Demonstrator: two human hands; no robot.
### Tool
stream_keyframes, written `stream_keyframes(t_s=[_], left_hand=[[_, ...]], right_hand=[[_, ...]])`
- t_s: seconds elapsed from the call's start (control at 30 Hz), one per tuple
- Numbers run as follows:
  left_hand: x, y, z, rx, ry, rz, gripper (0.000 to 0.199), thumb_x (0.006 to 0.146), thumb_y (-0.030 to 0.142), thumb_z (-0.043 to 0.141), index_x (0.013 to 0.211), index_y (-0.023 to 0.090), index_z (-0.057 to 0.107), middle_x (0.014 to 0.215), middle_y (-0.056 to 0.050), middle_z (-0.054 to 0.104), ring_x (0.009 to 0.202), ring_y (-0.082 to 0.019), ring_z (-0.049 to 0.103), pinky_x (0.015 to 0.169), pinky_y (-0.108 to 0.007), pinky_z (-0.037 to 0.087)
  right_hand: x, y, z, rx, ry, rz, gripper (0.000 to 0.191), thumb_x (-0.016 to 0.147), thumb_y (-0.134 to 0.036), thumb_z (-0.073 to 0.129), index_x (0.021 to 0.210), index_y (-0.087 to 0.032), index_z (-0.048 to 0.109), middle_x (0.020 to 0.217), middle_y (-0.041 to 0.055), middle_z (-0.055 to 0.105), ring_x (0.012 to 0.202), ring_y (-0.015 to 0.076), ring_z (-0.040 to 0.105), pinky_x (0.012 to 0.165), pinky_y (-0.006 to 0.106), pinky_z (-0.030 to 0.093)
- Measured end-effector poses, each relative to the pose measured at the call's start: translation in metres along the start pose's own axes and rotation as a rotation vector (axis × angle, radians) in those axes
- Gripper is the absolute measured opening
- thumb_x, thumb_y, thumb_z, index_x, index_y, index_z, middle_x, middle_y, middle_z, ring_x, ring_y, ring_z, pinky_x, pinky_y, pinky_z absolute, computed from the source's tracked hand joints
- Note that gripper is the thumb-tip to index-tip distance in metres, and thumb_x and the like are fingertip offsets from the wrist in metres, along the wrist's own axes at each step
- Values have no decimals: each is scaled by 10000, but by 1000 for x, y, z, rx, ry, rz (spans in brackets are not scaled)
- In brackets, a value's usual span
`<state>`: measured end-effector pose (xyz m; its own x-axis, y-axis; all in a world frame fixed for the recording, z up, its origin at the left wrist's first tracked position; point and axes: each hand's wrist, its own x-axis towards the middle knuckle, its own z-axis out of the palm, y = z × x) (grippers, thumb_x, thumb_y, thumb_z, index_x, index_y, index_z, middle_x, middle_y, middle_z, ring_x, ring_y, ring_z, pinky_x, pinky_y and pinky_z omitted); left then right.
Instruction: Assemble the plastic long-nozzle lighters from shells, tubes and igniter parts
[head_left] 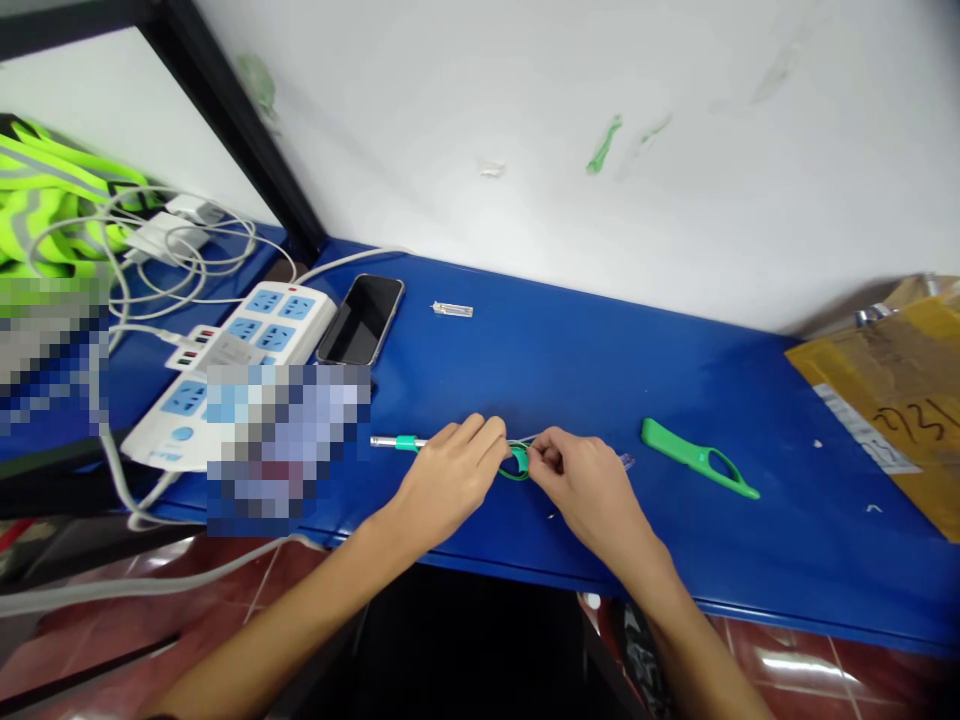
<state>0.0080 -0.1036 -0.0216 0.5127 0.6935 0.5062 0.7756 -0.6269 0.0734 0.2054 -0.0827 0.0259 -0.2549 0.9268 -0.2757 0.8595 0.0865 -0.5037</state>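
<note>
Over the front part of the blue table, my left hand (459, 478) is closed on a green lighter-like tool (406, 443); its metal tip points left and its green loop (514, 461) shows between my hands. My right hand (589, 488) has thumb and fingers pinched together at the loop's right side; what they grip is too small to make out. A thin pale strand runs between the two hands. To the right lies a separate green casing piece (694, 457) with an oval opening. A small clear part (452, 310) rests farther back.
On the left are a white power strip (307, 318), a black phone (362, 320), tangled white cables and a neon vest (45, 200). A cardboard box (892, 400) with yellow tape stands at the right. A white wall (562, 120) rises behind the blue table (540, 350).
</note>
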Motion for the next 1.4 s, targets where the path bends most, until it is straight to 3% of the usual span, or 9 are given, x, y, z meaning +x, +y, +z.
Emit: stream_keyframes(t_s=[0.33,0.47,0.6,0.7,0.8,0.9,1.13,1.27,1.4], left_hand=[[-1,-5,0,-26,-11,10,203,1106,124,563,934,169,662,950,-36,671,832,-204,556,664,-359,435],[1,-4,-3,-27,-30,2,180,1095,149,597,936,169,679,959,-38,685,860,-206,576,687,-347,464],[3,0,-8,45,-51,20,156,1050,107,640,916,171,687,977,-42,689,870,-216,587,679,-358,477],[3,3,-11,131,-75,59,119,1016,85,675,931,165,700,1004,-56,692,889,-232,597,685,-366,488],[2,6,-12,204,-106,97,82,1011,87,682,973,151,717,1033,-74,692,922,-250,606,709,-374,506],[-1,9,-11,245,-109,107,75,1024,97,672,1032,141,733,1053,-83,693,943,-257,611,737,-376,520],[-11,12,-2,141,-34,-9,180,1105,148,583,1099,176,761,1047,-81,712,944,-221,615,747,-331,508],[-12,14,-1,39,24,-51,239,1144,270,560,1065,176,765,1030,-71,722,919,-206,604,762,-318,514],[-10,20,-3,39,2,-67,317,1144,398,566,1075,164,768,1048,-93,721,971,-230,613,806,-346,529]], right_hand=[[-2,3,13,-52,121,-7,161,996,-187,650,843,-212,695,670,-20,679,630,174,589,632,298,272],[-5,7,8,54,102,-114,207,1032,-206,615,846,-210,705,691,-22,673,633,163,570,648,294,323],[-16,18,4,244,96,-292,192,1080,-239,559,1068,-198,746,754,-23,689,671,163,613,710,289,456],[-27,32,10,251,220,-369,228,1088,-256,572,1242,-190,728,805,-9,695,703,175,637,775,320,535],[-33,47,22,134,352,-472,277,1109,-261,570,1336,-203,718,999,70,750,915,228,707,953,418,570],[-32,57,31,49,397,-550,301,1135,-250,523,1340,-218,741,1197,138,741,1115,274,702,1032,478,563],[-27,64,36,-27,438,-593,347,1157,-280,496,1338,-202,782,1152,139,711,1050,263,682,975,453,567],[-26,68,39,-2,445,-582,353,1165,-281,483,1289,-197,803,1130,122,707,1015,241,674,957,422,547],[-22,68,39,47,412,-569,349,1159,-285,489,1263,-200,812,1123,117,701,1016,236,683,970,417,546]])
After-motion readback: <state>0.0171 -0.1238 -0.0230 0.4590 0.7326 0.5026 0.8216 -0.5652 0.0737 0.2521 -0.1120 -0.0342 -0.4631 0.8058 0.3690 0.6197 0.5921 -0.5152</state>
